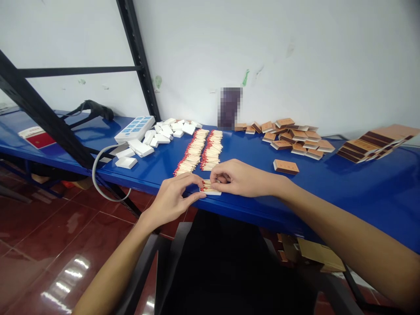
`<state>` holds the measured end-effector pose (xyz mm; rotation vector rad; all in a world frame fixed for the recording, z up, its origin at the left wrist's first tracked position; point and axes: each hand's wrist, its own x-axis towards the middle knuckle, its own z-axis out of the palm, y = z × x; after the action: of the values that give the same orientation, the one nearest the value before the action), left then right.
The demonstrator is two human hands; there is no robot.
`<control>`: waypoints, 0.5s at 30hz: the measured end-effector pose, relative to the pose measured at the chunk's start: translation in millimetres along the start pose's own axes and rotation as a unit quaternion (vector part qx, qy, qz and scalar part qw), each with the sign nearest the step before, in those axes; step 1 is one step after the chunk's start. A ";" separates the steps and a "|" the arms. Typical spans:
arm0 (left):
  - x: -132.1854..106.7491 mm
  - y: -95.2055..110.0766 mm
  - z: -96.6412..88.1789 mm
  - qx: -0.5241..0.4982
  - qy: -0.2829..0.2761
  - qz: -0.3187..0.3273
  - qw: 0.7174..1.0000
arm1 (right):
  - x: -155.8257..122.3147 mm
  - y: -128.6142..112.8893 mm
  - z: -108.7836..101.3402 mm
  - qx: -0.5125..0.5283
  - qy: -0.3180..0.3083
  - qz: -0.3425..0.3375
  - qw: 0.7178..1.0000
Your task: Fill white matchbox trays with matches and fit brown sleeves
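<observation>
A small white matchbox tray (pixel 213 192) filled with red-tipped matches (pixel 206 186) lies at the table's front edge. My left hand (pixel 173 194) pinches the left end of this tray between thumb and fingers. Over its right end, my right hand (pixel 239 177) is closed, fingertips curled down on the matches; what exactly they grip is partly hidden. Just behind the tray are two long rows of loose matches, the left row (pixel 193 152) and the right row (pixel 212 149), their red heads towards the left.
White empty trays (pixel 162 133) are heaped at the back left beside a white-and-blue power strip (pixel 136 128). Brown matchbox sleeves (pixel 292 135) pile up at the back right; one brown matchbox (pixel 286 166) lies apart. Flattened sleeves (pixel 370 142) stand farther right. A black post (pixel 46 109) rises left.
</observation>
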<state>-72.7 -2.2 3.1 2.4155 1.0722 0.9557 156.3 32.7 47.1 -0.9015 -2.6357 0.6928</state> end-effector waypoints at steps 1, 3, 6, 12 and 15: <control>-0.1 0.1 -0.1 0.000 -0.001 0.001 1.000 | 0.8 0.2 1.3 -0.003 0.007 0.001 1.000; -0.1 0.4 -0.3 0.000 -0.002 0.002 1.000 | 2.3 0.2 3.1 -0.011 0.023 0.000 1.000; -0.1 0.8 -0.5 0.001 -0.005 0.001 1.000 | 2.9 1.3 3.0 -0.024 0.049 0.003 0.998; -0.2 0.3 -0.8 0.007 -0.003 0.006 1.000 | -3.9 14.2 -7.4 -0.152 0.067 0.122 0.979; 0.2 -0.5 -0.5 0.017 -0.002 0.004 1.000 | -7.7 19.2 -12.3 -0.164 0.030 0.137 0.976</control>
<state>-73.2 -1.6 3.3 2.4505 1.0859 0.9418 176.7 45.4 46.8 -1.3738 -2.6428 0.2799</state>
